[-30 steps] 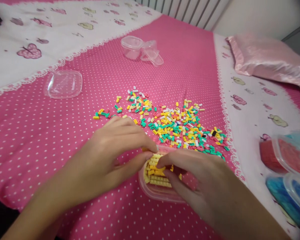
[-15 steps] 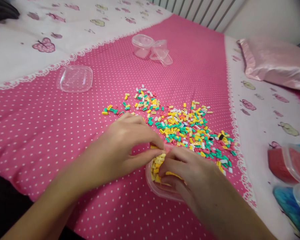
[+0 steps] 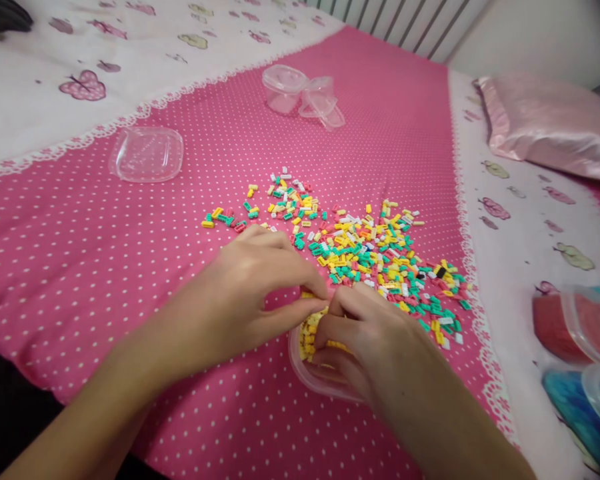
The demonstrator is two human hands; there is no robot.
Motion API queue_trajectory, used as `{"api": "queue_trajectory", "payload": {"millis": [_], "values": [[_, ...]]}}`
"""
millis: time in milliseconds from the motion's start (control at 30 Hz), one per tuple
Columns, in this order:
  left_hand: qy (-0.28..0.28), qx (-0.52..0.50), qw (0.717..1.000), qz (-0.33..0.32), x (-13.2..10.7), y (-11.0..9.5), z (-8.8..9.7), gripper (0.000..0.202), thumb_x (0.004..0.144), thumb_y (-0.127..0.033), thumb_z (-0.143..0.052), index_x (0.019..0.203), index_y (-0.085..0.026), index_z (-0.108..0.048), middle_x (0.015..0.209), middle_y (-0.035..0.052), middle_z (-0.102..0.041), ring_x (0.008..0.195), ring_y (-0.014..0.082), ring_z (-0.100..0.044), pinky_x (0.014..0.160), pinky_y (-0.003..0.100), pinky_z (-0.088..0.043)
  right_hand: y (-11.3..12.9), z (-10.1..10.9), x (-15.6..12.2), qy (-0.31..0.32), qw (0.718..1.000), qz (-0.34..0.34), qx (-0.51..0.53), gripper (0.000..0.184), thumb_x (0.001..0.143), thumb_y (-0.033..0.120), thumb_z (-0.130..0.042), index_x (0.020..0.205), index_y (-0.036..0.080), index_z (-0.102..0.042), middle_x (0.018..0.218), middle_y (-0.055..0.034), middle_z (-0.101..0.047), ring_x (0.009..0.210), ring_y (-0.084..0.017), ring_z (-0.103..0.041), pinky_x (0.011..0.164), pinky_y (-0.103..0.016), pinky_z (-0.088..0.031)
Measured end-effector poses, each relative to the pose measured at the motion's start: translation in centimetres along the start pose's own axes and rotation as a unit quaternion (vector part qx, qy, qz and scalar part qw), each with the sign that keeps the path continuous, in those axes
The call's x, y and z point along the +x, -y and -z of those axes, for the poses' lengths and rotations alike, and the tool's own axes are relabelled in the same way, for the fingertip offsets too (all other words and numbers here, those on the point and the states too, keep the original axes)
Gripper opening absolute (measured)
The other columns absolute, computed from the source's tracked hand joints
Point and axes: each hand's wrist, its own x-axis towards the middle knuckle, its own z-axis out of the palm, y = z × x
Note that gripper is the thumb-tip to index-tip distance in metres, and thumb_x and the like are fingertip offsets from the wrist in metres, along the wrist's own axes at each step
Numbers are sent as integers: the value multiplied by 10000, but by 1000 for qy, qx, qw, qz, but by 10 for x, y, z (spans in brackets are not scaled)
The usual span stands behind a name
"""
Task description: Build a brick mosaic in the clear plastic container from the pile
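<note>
My left hand (image 3: 260, 287) reaches in over a clear plastic container (image 3: 320, 388), its thumb and forefinger pinched at the tips. Close against those tips, my right hand (image 3: 375, 343) bends over the same container with its fingers curled. Whatever is between the fingers is too small or too hidden to name. Inside the container lie small yellow toy building bricks (image 3: 307, 339), partly covered by my right hand. Just beyond my hands spreads a loose pile of small bricks (image 3: 365, 250) in yellow, green, white and pink.
A clear lid (image 3: 147, 155) lies at the left on the pink dotted bedspread (image 3: 220, 413). Farther back stand clear containers (image 3: 284, 83). Tubs with red contents (image 3: 555, 330) and blue contents (image 3: 567, 400) sit at the right edge, below a pink pillow (image 3: 545, 127).
My right hand has shifted slightly left, its fingers closer to the left fingertips. The left hand stays nearly still, and the view has moved a little.
</note>
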Motion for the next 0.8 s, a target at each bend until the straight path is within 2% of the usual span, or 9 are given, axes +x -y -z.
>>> {"api": "queue_trajectory", "payload": {"millis": [200, 400, 500, 600, 700, 800], "values": [[3, -1, 1000, -4, 2, -1, -1, 73, 923, -178, -665, 938, -222, -721, 807, -42, -699, 816, 136, -569, 827, 277, -411, 2, 1, 1, -6, 1000, 5, -18, 204, 717, 110, -839, 702, 198, -656, 726, 15, -592, 645, -127, -524, 541, -262, -335], [5, 6, 1000, 2, 0, -2, 1, 79, 933, -200, -652, 935, -238, -721, 805, -36, -699, 824, 147, -579, 833, 288, -420, -1, -6, 3, -45, 999, 24, 2, 207, 767, 97, -763, 657, 224, -641, 691, 26, -552, 639, -122, -491, 546, -268, -310], [3, 9, 1000, -2, 0, -2, 1, 82, 932, -202, -652, 933, -243, -723, 796, -37, -698, 817, 148, -580, 823, 293, -420, -2, -10, 2, -30, 999, 22, 9, 220, 756, 45, -731, 663, 229, -656, 710, 24, -560, 677, -129, -507, 573, -275, -325], [2, 6, 1000, -4, 0, -1, 0, 81, 929, -191, -657, 937, -236, -723, 800, -40, -699, 819, 144, -577, 819, 287, -419, -1, -12, 0, -42, 999, 14, 14, 245, 734, -7, -698, 673, 229, -668, 714, 19, -557, 681, -136, -501, 556, -276, -305], [-1, 0, 1000, -5, 0, -1, 1, 78, 924, -191, -669, 954, -239, -722, 831, -43, -715, 831, 141, -590, 829, 283, -424, -2, -8, -3, -43, 998, 2, 40, 246, 764, -14, -657, 703, 225, -664, 748, 12, -577, 717, -149, -520, 584, -277, -335], [-3, -3, 1000, -1, -2, -1, 1, 71, 932, -238, -683, 992, -263, -712, 859, -47, -728, 828, 142, -610, 811, 282, -434, -4, 5, -6, -28, 998, -28, 55, 181, 849, 62, -635, 767, 223, -633, 797, 6, -597, 741, -162, -551, 622, -292, -384]]}}
